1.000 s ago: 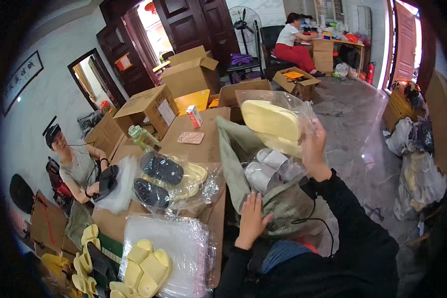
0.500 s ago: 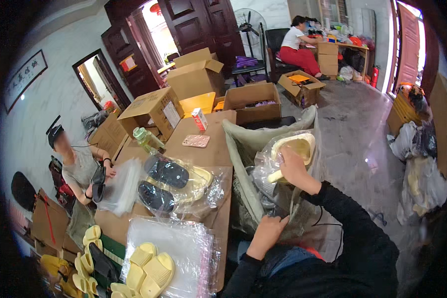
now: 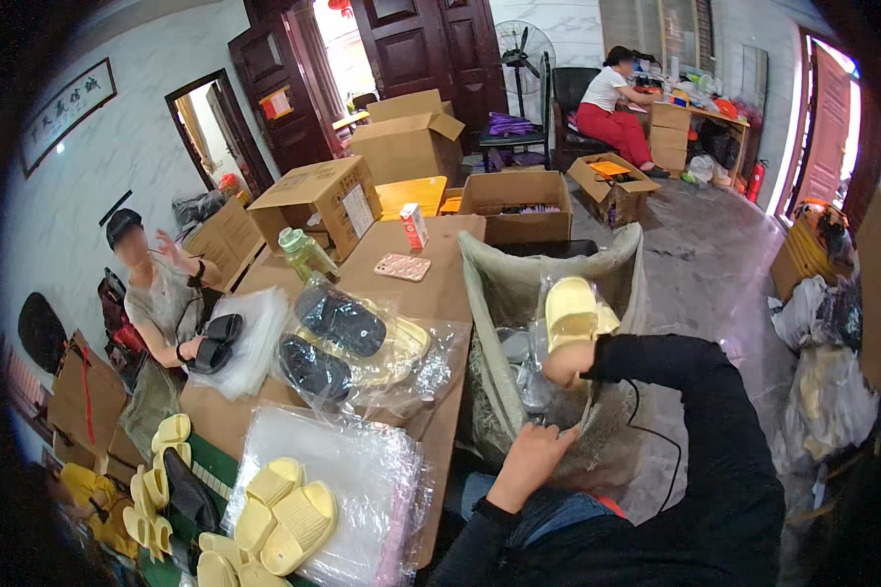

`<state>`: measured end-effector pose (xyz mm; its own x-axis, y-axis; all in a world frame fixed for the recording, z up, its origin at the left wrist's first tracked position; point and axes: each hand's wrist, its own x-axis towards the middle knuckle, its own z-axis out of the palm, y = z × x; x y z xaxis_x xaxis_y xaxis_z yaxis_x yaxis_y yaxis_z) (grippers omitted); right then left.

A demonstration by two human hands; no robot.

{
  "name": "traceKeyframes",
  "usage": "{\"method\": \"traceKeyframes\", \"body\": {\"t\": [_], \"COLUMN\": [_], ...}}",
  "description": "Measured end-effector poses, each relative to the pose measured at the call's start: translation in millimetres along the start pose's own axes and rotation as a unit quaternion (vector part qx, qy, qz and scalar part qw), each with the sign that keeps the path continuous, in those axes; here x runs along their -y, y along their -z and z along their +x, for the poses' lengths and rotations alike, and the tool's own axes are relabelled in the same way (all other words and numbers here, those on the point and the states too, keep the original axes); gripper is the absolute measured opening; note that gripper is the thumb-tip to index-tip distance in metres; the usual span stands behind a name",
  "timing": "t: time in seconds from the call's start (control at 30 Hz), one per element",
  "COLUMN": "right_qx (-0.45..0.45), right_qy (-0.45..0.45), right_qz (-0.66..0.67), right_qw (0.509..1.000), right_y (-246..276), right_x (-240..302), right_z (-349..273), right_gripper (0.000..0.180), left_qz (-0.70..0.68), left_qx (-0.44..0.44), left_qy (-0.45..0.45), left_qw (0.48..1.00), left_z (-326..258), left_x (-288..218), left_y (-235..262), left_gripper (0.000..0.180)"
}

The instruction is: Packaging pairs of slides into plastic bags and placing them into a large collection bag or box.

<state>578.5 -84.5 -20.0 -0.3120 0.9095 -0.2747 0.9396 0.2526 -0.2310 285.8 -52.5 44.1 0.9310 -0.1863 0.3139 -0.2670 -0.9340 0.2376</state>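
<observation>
Over the large grey-green woven sack [image 3: 477, 284], my right hand [image 3: 570, 364] is closed on a pair of pale yellow slippers [image 3: 571, 311] in a clear plastic bag. The slippers stand tilted above the opening, and my fingertips are partly hidden. My left hand [image 3: 533, 462] is closed at the near rim of the sack, fingers pinching its edge. Inside the sack are grey bagged slippers [image 3: 531, 386], partly covered by my right hand. On the table to the left lie black and yellow bagged slippers [image 3: 347, 338]. Nearer, loose yellow slippers [image 3: 286, 514] rest on a stack of clear bags [image 3: 308, 450].
Across the table [image 3: 367, 279], a co-worker [image 3: 162, 293] holds black slippers [image 3: 217, 342] over clear bags. A green bottle [image 3: 305, 256], a phone [image 3: 402, 267] and a small carton [image 3: 414, 227] stand or lie there. Open cardboard boxes [image 3: 514, 225] sit behind the sack. Another person [image 3: 612, 108] sits at a far desk.
My right hand has moved down and twisted, turning the bagged yellow slippers upright. My left hand stays at the sack's rim. The co-worker has lowered the black slippers and raised one hand.
</observation>
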Motion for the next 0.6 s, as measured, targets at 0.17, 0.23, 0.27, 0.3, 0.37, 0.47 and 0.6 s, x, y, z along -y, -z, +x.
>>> {"method": "traceKeyframes", "body": {"t": [0.17,0.23,0.27,0.3,0.37,0.47,0.6], "right_qx": [0.139,0.264,0.224,0.188,0.0,-0.184,-0.383], "right_qy": [-0.019,-0.113,-0.117,-0.113,-0.145,-0.134,-0.173], "right_qz": [0.25,0.252,0.266,0.277,0.286,0.319,0.188], "right_qw": [0.958,0.924,0.93,0.936,0.947,0.92,0.888], "right_y": [8,107,113,125,143,146,139], "right_x": [8,72,51,41,33,11,-27], "right_z": [40,67,72,83,103,140,197], "right_gripper": [0.024,0.032,0.03,0.027,0.026,0.027,0.027], "left_qz": [-0.001,0.005,0.023,0.042,0.069,0.109,0.216], "left_qx": [-0.044,-0.019,-0.073,-0.126,-0.129,-0.158,-0.143], "left_qy": [0.021,0.066,0.09,0.122,0.271,0.486,0.577], "left_qw": [0.999,0.998,0.993,0.984,0.951,0.853,0.775], "left_z": [-14,-31,-32,-35,-63,-108,-158], "left_x": [6,10,3,4,12,31,51], "left_y": [-10,-3,10,20,19,9,-7], "left_gripper": [0.049,0.053,0.054,0.056,0.063,0.059,0.059]}}
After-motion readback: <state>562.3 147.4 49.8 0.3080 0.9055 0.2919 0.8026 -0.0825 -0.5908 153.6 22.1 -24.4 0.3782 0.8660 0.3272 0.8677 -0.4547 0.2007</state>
